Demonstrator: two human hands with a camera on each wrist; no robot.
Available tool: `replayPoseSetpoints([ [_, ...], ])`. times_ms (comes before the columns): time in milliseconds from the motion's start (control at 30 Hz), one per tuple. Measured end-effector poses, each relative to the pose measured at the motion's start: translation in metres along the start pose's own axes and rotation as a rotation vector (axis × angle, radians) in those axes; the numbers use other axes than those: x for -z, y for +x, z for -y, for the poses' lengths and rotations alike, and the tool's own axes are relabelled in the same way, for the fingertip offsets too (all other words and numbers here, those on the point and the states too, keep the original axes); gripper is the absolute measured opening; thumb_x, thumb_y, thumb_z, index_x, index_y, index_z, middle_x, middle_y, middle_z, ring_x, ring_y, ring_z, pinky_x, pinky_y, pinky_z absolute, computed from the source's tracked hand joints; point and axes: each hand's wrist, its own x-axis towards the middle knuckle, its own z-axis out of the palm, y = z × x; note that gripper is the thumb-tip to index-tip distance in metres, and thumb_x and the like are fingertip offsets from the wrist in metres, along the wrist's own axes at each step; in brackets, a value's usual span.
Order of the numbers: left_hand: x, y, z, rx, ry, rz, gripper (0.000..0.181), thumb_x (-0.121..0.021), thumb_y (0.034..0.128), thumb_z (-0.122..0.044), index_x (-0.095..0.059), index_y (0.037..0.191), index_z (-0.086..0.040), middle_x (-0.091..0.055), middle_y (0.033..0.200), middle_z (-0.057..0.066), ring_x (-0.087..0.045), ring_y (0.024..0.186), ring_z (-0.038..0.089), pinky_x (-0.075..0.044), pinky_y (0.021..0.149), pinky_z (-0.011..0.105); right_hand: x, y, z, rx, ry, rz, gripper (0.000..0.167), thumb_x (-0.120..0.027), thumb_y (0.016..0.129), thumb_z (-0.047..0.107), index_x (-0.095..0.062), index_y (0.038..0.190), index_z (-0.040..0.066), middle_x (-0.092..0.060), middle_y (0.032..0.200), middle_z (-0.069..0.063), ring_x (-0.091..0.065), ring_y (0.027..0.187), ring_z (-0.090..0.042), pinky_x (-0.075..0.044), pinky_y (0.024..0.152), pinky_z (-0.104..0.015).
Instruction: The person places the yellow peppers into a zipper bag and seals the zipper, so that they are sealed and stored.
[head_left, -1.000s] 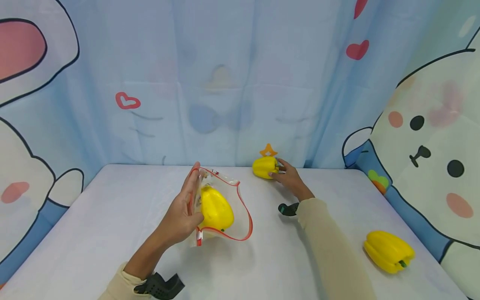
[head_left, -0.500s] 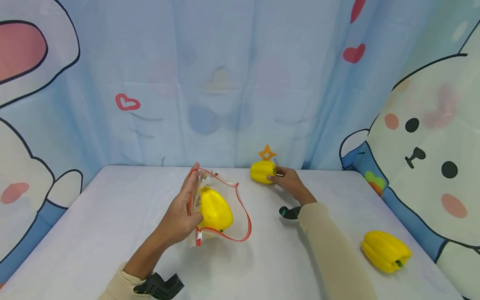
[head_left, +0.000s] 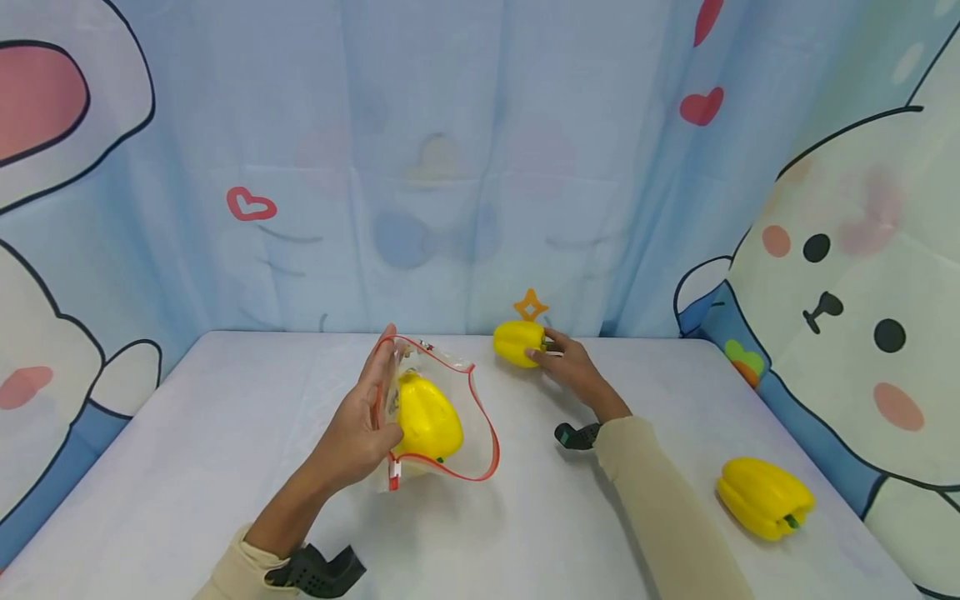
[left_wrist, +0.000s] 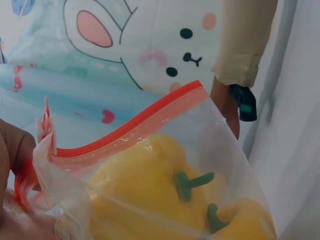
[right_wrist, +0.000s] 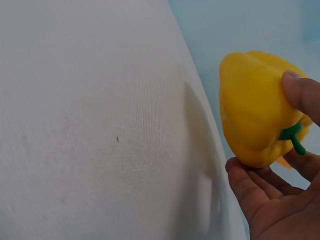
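My left hand (head_left: 358, 427) holds a clear zip bag (head_left: 480, 417) with a red zipper edge, its mouth spread toward the right. A yellow bell pepper (head_left: 429, 417) shows inside the bag; in the left wrist view, two peppers with green stems appear through the plastic (left_wrist: 140, 185). At the table's far edge, my right hand (head_left: 573, 367) grips another yellow bell pepper (head_left: 519, 343), thumb on one side and fingertips on the other. The right wrist view shows that pepper (right_wrist: 255, 110) with its green stem toward the palm.
A further yellow bell pepper (head_left: 765, 498) lies at the right of the white table (head_left: 540, 533). Behind the table hangs a light blue curtain (head_left: 420, 150) printed with cartoon figures. Dark straps (head_left: 318, 572) sit at both wrists.
The gripped pepper has moved slightly left and down in the head view along with my right hand. My left hand and the bag stay almost where they were.
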Motion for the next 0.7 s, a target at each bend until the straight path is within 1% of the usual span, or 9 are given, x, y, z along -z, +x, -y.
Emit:
replayPoseSetpoints([
  [67, 0.000, 0.000, 0.001, 0.001, -0.001, -0.002, 0.096, -0.047, 0.0726, 0.020, -0.003, 0.155, -0.003, -0.003, 0.162, 0.003, -0.011, 0.147, 0.019, -0.028, 0.107, 0.026, -0.001, -0.003, 0.003, 0.019, -0.009, 0.004, 0.085, -0.066, 0.088, 0.045, -0.026, 0.154, 0.011, -0.038, 0.148, -0.019, -0.040, 0.131, -0.036, -0.037, 0.106, -0.052],
  [167, 0.000, 0.000, 0.001, -0.001, -0.003, 0.000, 0.096, -0.047, 0.0731, 0.020, -0.003, 0.156, -0.003, -0.003, 0.162, 0.003, -0.011, 0.147, 0.019, -0.029, 0.106, 0.026, -0.002, -0.007, 0.009, 0.055, -0.015, 0.000, 0.084, -0.065, 0.089, 0.046, -0.028, 0.153, 0.007, -0.038, 0.149, -0.018, -0.040, 0.132, -0.035, -0.036, 0.107, -0.050],
  [333, 0.001, 0.000, 0.000, 0.005, -0.007, 0.002, 0.097, -0.046, 0.0738, 0.021, -0.003, 0.156, -0.005, -0.005, 0.162, -0.002, -0.012, 0.146, 0.015, -0.028, 0.107, 0.024, -0.007, -0.016, 0.023, 0.128, 0.018, 0.003, 0.084, -0.063, 0.090, 0.049, -0.029, 0.152, 0.005, -0.040, 0.148, -0.016, -0.045, 0.128, -0.034, -0.041, 0.104, -0.046],
  [467, 0.002, 0.000, 0.000, 0.011, -0.001, -0.003, 0.097, -0.046, 0.0734, 0.020, -0.004, 0.156, -0.006, -0.004, 0.162, -0.004, -0.012, 0.146, 0.015, -0.027, 0.107, 0.022, -0.013, -0.026, 0.039, 0.177, 0.060, 0.022, 0.084, -0.063, 0.090, 0.050, -0.030, 0.152, 0.006, -0.043, 0.146, -0.016, -0.050, 0.125, -0.033, -0.042, 0.103, -0.046],
  [567, 0.001, 0.000, 0.000, 0.009, 0.001, 0.001, 0.097, -0.047, 0.0733, 0.019, -0.004, 0.156, -0.006, -0.003, 0.162, -0.004, -0.012, 0.146, 0.015, -0.028, 0.107, 0.022, -0.016, -0.035, 0.047, 0.218, 0.078, 0.025, 0.080, -0.063, 0.091, 0.046, -0.030, 0.152, 0.007, -0.045, 0.144, -0.015, -0.052, 0.123, -0.032, -0.042, 0.103, -0.046],
  [633, 0.001, 0.000, 0.000, 0.008, -0.005, 0.002, 0.097, -0.047, 0.0734, 0.019, -0.003, 0.156, -0.006, -0.004, 0.162, -0.004, -0.012, 0.146, 0.015, -0.028, 0.107, 0.022, -0.017, -0.042, 0.052, 0.258, 0.103, 0.030, 0.076, -0.064, 0.092, 0.041, -0.029, 0.153, 0.011, -0.046, 0.142, -0.015, -0.054, 0.122, -0.031, -0.044, 0.102, -0.045],
  [700, 0.001, 0.000, 0.001, 0.007, -0.005, 0.002, 0.097, -0.046, 0.0734, 0.019, -0.004, 0.156, -0.006, -0.004, 0.162, -0.004, -0.013, 0.146, 0.015, -0.027, 0.108, 0.022, -0.017, -0.048, 0.056, 0.314, 0.131, 0.048, 0.073, -0.064, 0.093, 0.035, -0.028, 0.154, 0.016, -0.047, 0.140, -0.016, -0.055, 0.120, -0.031, -0.046, 0.100, -0.043],
])
